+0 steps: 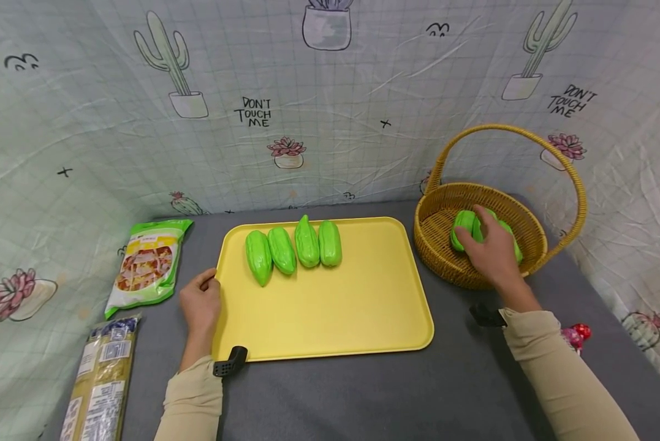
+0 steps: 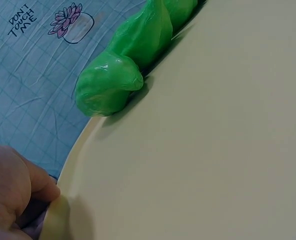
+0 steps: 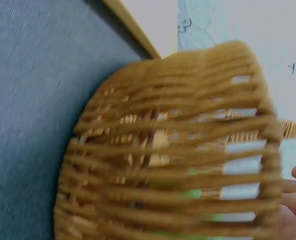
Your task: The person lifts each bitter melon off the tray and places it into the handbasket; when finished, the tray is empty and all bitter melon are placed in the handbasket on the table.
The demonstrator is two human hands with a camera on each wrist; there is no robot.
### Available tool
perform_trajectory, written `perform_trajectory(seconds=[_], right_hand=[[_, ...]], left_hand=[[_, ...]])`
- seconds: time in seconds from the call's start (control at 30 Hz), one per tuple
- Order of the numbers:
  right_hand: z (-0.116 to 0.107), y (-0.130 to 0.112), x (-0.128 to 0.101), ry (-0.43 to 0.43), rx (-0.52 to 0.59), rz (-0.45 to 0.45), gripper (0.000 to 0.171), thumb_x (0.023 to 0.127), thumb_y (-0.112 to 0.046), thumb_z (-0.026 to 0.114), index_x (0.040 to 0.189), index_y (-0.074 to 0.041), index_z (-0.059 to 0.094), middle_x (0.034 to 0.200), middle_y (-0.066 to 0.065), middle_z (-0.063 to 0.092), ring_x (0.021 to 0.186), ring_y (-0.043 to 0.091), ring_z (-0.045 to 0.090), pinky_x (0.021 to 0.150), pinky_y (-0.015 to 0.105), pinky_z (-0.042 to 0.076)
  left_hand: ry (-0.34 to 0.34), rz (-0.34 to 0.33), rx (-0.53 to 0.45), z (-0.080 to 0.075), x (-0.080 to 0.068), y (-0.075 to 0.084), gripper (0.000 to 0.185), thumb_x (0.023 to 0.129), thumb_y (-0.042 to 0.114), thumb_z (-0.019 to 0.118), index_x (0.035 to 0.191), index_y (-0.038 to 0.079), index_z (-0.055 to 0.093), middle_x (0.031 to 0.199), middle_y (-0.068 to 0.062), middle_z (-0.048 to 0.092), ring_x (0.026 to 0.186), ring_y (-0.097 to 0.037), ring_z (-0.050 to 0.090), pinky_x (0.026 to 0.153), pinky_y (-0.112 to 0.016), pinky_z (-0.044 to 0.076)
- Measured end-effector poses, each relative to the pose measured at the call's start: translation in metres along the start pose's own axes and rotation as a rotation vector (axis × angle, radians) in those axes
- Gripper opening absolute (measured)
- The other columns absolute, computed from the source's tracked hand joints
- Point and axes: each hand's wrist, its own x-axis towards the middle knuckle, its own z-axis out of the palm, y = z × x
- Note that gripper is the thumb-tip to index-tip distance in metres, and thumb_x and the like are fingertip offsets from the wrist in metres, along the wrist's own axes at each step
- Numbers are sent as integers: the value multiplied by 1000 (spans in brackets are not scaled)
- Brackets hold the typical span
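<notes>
snack bag, noodle packets

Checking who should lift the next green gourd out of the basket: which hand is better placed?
Right: the right hand already grips the gourd inside the basket; the left hand holds the tray edge.

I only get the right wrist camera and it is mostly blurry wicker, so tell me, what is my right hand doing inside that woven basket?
Observer: The right hand grips a glossy green gourd-shaped vegetable lying in the round woven wicker basket.
Operator: Are any out already?
Observer: Four similar green vegetables lie in a row on the flat yellow plastic tray.
Operator: And my other hand?
Observer: The left hand holds the tray's left rim.
</notes>
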Motion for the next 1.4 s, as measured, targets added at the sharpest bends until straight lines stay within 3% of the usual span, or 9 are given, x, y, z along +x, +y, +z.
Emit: perform_trajectory(seconds=[0.23, 0.3, 0.33, 0.47, 0.53, 0.63, 1.13, 1.4], right_hand=[[8, -13, -2, -19, 29, -48, 74, 105, -39, 54, 163, -5, 24, 145, 38, 49, 139, 56, 41, 107, 70, 38], [11, -16, -3, -22, 30, -67, 73, 105, -37, 54, 162, -4, 25, 129, 41, 58, 132, 56, 49, 105, 68, 41], [12, -18, -4, -26, 31, -72, 73, 105, -37, 54, 162, -4, 25, 128, 41, 58, 131, 56, 49, 105, 68, 41], [16, -25, -5, -43, 49, -81, 74, 105, -39, 55, 163, -5, 24, 144, 35, 52, 134, 54, 48, 107, 67, 40], [16, -28, -4, -53, 65, -81, 75, 104, -40, 56, 163, -6, 24, 160, 29, 37, 143, 52, 39, 111, 68, 35], [18, -32, -3, -68, 85, -84, 75, 104, -39, 57, 163, -5, 24, 164, 24, 31, 146, 51, 36, 113, 67, 34], [52, -54, -2, -161, 171, -101, 77, 103, -41, 59, 163, -8, 23, 169, 15, 25, 154, 41, 27, 120, 61, 29], [67, -60, -2, -168, 178, -147, 74, 103, -37, 60, 162, -5, 27, 168, 16, 27, 154, 39, 29, 119, 61, 32]], left_hand=[[5, 4, 6, 1, 0, 1, 36, 102, 7, 47, 131, -5, 67, 128, -29, 67, 111, -38, 65, 66, -2, 32], [8, 5, 8, 1, 0, 1, 36, 102, 6, 47, 131, -5, 67, 128, -29, 67, 111, -38, 65, 66, -2, 32], [10, 7, 10, 1, 0, 1, 36, 102, 6, 47, 131, -5, 67, 128, -29, 67, 110, -38, 65, 66, -3, 32], [13, 9, 10, 1, 0, 2, 36, 102, 6, 47, 131, -5, 67, 127, -29, 67, 109, -38, 65, 65, -2, 32], [16, 12, 9, 2, 0, 2, 36, 102, 6, 47, 131, -5, 67, 127, -29, 67, 109, -38, 65, 65, -2, 32], [19, 15, 6, 2, 0, 1, 36, 102, 6, 47, 130, -5, 67, 127, -29, 67, 109, -38, 65, 66, -2, 32], [6, -11, -8, 1, 0, 0, 35, 102, 5, 48, 129, -5, 68, 127, -28, 67, 111, -38, 65, 67, -4, 34], [1, -7, -21, 0, 0, 1, 35, 102, 4, 48, 129, -6, 68, 128, -30, 66, 114, -40, 64, 67, -3, 33]])
